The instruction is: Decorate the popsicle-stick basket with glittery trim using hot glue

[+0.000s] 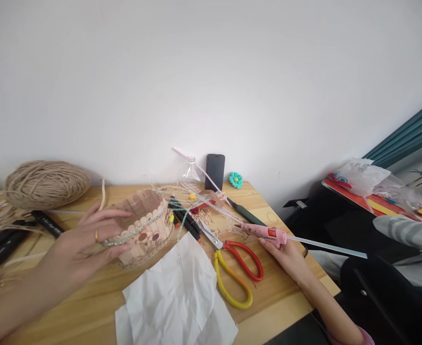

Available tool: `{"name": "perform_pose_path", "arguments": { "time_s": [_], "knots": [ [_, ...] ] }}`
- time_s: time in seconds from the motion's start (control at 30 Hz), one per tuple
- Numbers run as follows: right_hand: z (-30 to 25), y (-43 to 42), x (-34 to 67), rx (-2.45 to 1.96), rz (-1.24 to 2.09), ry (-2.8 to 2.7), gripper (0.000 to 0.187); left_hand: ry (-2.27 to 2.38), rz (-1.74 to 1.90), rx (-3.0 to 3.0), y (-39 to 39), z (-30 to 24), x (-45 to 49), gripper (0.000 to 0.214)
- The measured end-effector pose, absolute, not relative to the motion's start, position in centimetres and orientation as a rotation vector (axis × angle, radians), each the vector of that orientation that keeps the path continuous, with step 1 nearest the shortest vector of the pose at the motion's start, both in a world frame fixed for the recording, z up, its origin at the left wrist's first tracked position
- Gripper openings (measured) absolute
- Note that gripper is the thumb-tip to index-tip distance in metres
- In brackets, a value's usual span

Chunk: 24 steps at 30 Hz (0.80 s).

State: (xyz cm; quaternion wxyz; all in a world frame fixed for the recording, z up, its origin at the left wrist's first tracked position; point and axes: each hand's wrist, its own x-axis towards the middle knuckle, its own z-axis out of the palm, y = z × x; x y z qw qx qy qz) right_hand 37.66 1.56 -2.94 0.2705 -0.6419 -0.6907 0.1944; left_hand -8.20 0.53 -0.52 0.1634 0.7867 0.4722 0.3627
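My left hand [81,242] grips a small basket made of wooden craft sticks [144,230], tilted on the wooden table [88,302]. A silver bead chain [139,227] runs around the basket's side under my fingers. My right hand [286,251] holds a pink glue gun [264,232] with a clear glue stick jutting out behind it; the nozzle points left towards the basket. Red and yellow scissors [232,268] lie between my two hands.
White paper [175,297] lies at the front. A ball of raffia twine [47,184] and black markers [2,242] sit left. A dark phone [215,171], a clear bottle top [191,170] and a teal flower [236,179] stand by the wall. A person's striped sleeve [408,232] shows right.
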Motion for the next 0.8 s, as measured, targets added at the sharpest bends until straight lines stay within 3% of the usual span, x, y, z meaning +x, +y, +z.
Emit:
{"name": "perform_pose_path", "arguments": {
  "time_s": [0.2,0.47,0.57,0.63,0.7,0.8],
  "knots": [
    [-2.8,1.1,38.2,-1.850,0.317,-1.822,0.047,1.429,1.189,1.982,0.1,1.2,-8.2,0.009],
    [-2.4,-2.6,38.2,-1.876,-0.102,-1.454,0.056,1.568,1.413,1.706,0.3,3.4,-8.5,0.044],
    [-1.0,-4.4,36.2,-1.733,-0.315,-1.259,0.036,1.600,1.476,1.571,0.7,3.8,-8.8,0.039],
    [0.5,-4.6,33.6,-1.484,-0.361,-1.533,0.018,1.507,1.528,1.450,1.0,4.0,-8.8,0.030],
    [2.2,-4.1,29.9,-1.222,-0.204,-1.972,0.008,1.386,1.579,1.358,1.3,4.3,-8.6,0.020],
    [3.9,-2.3,22.8,-1.013,0.419,-2.163,0.010,1.284,1.644,1.300,1.6,4.7,-8.0,0.013]
  ]
}}
